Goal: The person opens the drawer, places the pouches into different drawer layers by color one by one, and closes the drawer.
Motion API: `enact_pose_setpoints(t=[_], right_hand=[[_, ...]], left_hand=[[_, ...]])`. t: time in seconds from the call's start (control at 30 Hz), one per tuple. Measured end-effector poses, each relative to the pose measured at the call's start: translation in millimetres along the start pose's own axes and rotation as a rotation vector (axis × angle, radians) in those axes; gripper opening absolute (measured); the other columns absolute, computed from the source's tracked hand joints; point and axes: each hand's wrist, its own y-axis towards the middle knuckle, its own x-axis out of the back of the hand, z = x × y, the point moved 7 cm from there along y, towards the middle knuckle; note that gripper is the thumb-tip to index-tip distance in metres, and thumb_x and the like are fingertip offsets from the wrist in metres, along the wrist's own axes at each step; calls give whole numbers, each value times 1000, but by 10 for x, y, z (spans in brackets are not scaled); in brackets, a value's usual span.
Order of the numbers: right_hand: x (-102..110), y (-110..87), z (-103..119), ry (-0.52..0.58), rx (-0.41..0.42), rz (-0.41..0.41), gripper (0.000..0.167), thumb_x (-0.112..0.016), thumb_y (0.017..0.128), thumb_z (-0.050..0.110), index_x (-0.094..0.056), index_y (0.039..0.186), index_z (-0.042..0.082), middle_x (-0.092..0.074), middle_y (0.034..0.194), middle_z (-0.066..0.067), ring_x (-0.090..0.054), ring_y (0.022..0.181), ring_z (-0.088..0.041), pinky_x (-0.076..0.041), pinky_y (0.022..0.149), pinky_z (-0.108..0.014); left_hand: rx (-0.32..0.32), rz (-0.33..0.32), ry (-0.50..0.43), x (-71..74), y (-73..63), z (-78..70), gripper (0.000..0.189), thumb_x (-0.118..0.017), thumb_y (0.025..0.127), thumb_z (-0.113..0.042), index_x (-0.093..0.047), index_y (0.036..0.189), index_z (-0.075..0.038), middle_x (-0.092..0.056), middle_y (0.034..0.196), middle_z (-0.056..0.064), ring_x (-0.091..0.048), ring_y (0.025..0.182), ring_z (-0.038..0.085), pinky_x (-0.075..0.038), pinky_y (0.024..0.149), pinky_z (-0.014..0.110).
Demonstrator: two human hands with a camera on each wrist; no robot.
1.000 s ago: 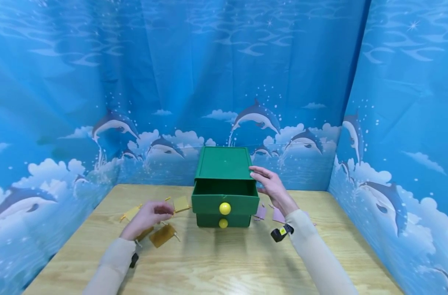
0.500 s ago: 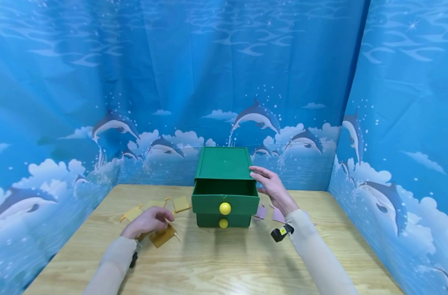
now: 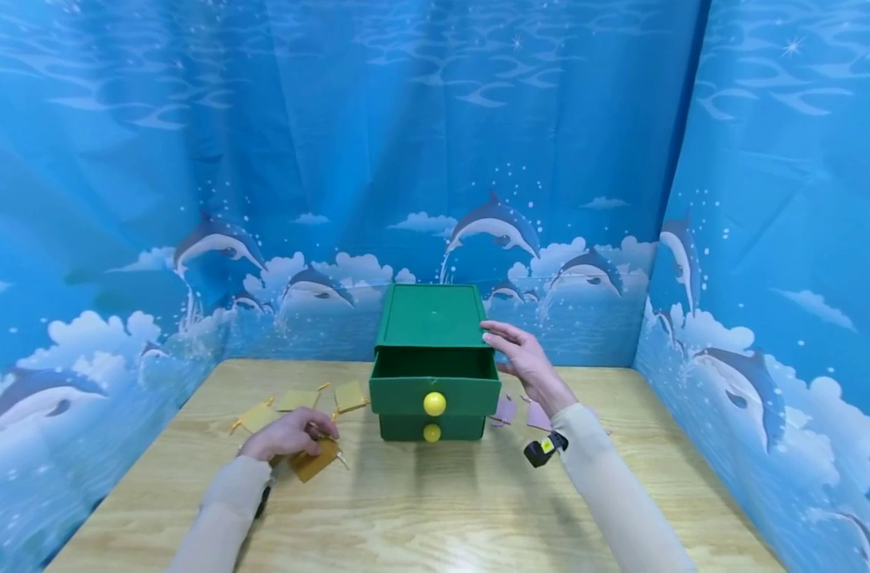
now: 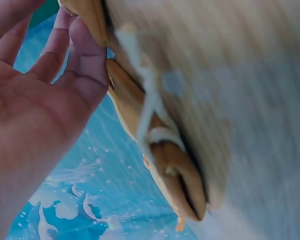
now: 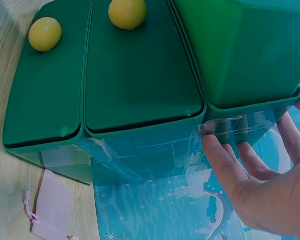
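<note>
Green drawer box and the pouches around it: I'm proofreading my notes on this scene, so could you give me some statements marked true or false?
1. The top drawer of the green drawer box is pulled out. True.
2. The drawer knobs are red. False: they are yellow.
3. The left grip is touching a brown pouch. True.
4. The right grip is inside the pulled-out drawer. False: it is against the box's right side, as the person sees it.
5. Yellow pouches lie on the wooden table, left of the box. True.
6. The pink pouches also lie left of the box. False: they lie to its right.
</note>
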Motion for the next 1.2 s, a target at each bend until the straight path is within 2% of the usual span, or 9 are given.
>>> enact_pose_setpoints(t=[0.27, 0.5, 0.77, 0.97, 1.2], right_hand=[[8, -3, 42, -2, 3, 4, 53, -62, 96, 39, -50, 144, 20, -41, 153, -6, -35, 143, -28, -35, 111, -56], [1, -15, -18, 5, -13, -5, 53, -63, 96, 39, -50, 144, 20, -42, 152, -5, -36, 142, -28, -35, 111, -56], [-21, -9, -30, 16, -4, 2, 52, -63, 96, 38, -51, 143, 20, -43, 151, -5, -35, 142, -27, -35, 112, -57], [-10, -21, -6, 10, -7, 6, 53, -62, 96, 39, -50, 144, 20, -41, 152, -7, -34, 143, -28, -34, 112, -57], [-13, -22, 3, 5, -3, 4, 52, -62, 96, 38, -50, 144, 19, -42, 151, -7, -35, 142, -28, -34, 112, -57]], left_hand=[[98, -31, 46, -18, 57, -24, 34, -65, 75, 13, -70, 102, -6, -68, 105, 6, -60, 102, 25, -49, 90, 51], [190, -52, 26, -71, 39, 53, 33, -67, 73, 13, -69, 97, -9, -65, 99, 2, -57, 96, 21, -50, 85, 43], [150, -43, 38, -76, 27, 40, 29, -69, 73, 13, -68, 95, -6, -65, 96, 4, -58, 92, 20, -50, 82, 40], [157, -64, 31, -62, 60, 19, 27, -71, 73, 13, -67, 93, -5, -64, 91, 4, -56, 83, 19, -48, 72, 32], [113, -80, 10, -44, 87, 9, 26, -71, 71, 14, -65, 90, -3, -60, 85, 6, -53, 76, 18, -47, 66, 31]])
